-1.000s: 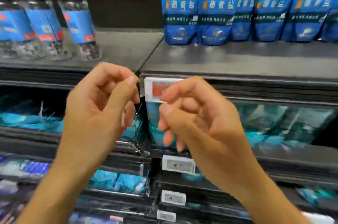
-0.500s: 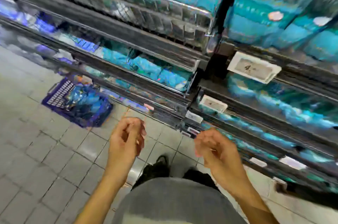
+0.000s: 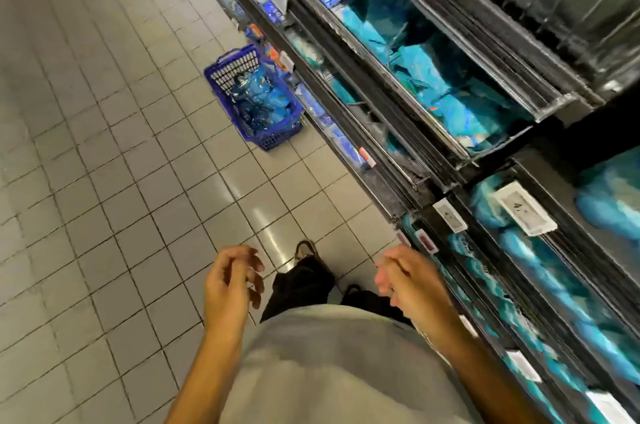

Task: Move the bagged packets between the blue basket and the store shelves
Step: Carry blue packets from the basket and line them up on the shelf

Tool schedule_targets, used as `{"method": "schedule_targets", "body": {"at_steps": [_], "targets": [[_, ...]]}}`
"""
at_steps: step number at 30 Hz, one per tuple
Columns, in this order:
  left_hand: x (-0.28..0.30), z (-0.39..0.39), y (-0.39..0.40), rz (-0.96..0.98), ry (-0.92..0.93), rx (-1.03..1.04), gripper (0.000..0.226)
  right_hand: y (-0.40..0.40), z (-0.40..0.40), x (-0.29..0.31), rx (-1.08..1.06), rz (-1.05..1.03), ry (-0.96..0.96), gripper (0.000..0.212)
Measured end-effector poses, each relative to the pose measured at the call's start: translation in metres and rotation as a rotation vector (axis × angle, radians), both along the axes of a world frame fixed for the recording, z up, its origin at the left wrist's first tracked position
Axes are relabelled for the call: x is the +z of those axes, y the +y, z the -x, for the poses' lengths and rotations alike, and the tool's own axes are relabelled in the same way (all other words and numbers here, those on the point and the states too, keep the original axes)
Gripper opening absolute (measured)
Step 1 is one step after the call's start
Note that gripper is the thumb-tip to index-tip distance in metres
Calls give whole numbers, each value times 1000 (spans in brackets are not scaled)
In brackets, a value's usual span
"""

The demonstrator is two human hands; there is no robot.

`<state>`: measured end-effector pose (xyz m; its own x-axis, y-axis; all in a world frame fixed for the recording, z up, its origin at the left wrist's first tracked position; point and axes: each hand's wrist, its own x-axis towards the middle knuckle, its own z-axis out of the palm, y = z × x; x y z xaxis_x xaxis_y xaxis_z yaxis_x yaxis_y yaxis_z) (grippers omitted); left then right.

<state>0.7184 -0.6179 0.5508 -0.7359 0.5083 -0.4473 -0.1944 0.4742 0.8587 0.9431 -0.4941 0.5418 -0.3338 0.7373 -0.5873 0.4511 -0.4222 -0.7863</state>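
Nothing is being held: left hand (image 3: 232,279) and right hand (image 3: 407,279) are hanging with fingers loosely curled. Basket (image 3: 273,141) is sitting on the tiled floor (image 3: 104,146), well ahead of both hands, touching the shelves (image 3: 398,153), long axis along the shelf front. Packets (image 3: 258,97) are lying inside the basket. Left hand is judged marginally nearer.

floor (image 3: 104,146): pale square tiles, dark grout; glare patches (image 3: 266,233); lighting: overhead reflections
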Motion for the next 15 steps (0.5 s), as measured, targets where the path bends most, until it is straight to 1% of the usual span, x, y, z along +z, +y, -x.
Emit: {"method": "schedule_targets", "body": {"at_steps": [3, 8, 11, 15], "targets": [[-6, 14, -24, 28, 35, 67, 21, 27, 47, 3, 57, -18, 39, 20], [-23, 61, -51, 72, -64, 207, 23, 79, 141, 7, 170, -136, 87, 14], [-32, 104, -49, 84, -90, 271, 24, 100, 204, 0, 212, -157, 100, 13], [-39, 174, -30, 91, -134, 314, 17, 113, 272, -4, 195, -130, 70, 13]]}}
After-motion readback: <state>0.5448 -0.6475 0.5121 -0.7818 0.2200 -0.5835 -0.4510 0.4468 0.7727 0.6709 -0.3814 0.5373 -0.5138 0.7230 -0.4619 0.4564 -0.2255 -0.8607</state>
